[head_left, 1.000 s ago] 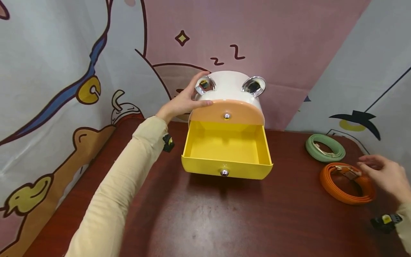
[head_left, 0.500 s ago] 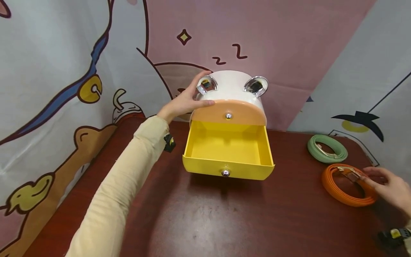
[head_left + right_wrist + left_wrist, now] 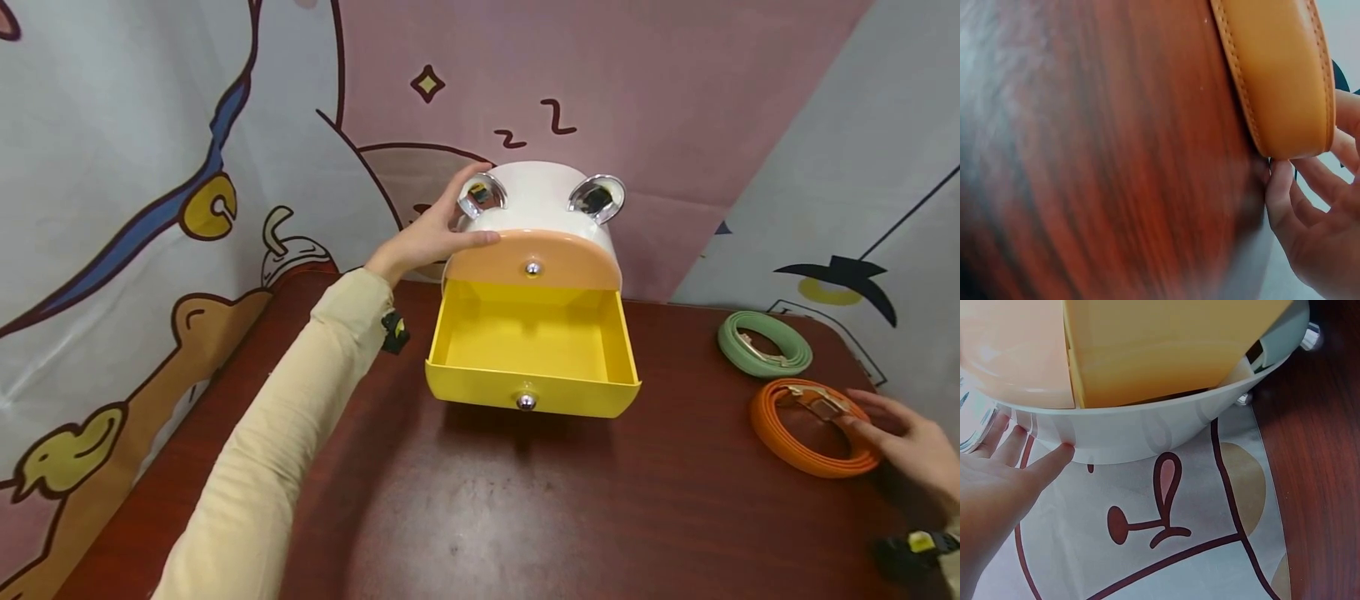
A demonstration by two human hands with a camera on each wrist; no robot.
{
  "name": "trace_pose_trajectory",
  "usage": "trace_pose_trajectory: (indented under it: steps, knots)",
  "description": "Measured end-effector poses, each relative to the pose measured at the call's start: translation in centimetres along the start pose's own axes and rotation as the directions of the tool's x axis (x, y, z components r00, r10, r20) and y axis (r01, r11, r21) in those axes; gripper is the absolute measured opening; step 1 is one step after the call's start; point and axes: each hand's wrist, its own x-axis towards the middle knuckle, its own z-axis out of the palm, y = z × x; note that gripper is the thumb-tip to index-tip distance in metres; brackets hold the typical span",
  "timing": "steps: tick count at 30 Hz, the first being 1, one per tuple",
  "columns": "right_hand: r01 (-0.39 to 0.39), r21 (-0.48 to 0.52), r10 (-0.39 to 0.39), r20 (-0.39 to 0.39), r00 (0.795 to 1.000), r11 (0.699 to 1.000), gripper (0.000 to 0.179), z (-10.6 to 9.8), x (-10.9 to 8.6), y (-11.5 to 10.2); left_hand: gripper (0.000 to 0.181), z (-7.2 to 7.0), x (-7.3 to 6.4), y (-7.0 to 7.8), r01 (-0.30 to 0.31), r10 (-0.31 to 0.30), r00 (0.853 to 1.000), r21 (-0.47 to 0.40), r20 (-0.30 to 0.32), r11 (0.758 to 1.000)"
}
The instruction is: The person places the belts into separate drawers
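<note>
A white storage box (image 3: pixel 542 192) with chrome ear-like loops stands at the table's back in the head view. Its upper peach drawer (image 3: pixel 551 254) is pushed in, while the lower yellow drawer (image 3: pixel 525 392) is pulled out with nothing inside. My left hand (image 3: pixel 427 242) rests on the box's left side, thumb along the peach front; the left wrist view shows straight fingers (image 3: pixel 1054 465) touching the white wall. At the right, a coiled orange belt (image 3: pixel 787 446) lies flat. My right hand (image 3: pixel 918 442) is at its right edge, fingers loosely bent, thumb near the buckle.
A coiled green belt (image 3: pixel 738 354) lies just behind the orange one. The dark reddish table (image 3: pixel 480 517) is backed by a printed cloth (image 3: pixel 675 100) with cartoon figures, close behind the box.
My right hand has moved slightly right and down to the orange belt's right edge. My left hand, the box and both belts keep their places; the view shifts a little.
</note>
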Motion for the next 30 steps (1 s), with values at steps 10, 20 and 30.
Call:
trace_pose_trajectory:
  steps: [10, 20, 30]
  knots:
    - [-0.067, -0.006, 0.067, -0.017, 0.998, 0.998, 0.065, 0.3, -0.1, -1.4, 0.088, 0.0, 0.1, -0.1, -0.012, 0.012, 1.000, -0.008, -0.001, 1.000]
    - [0.010, 0.062, -0.008, -0.033, 0.999, 0.998, 0.061, 0.9, 0.0, -3.0, 0.088, -0.1, 0.1, -0.1, -0.020, 0.020, 1.000, -0.006, 0.000, 1.000]
    - [-0.027, 0.041, 0.030, -0.066, 0.997, 0.999, 0.056, 1.9, 0.4, -5.4, 0.088, -0.1, 0.1, -0.1, -0.019, 0.019, 1.000, -0.005, 0.000, 1.000]
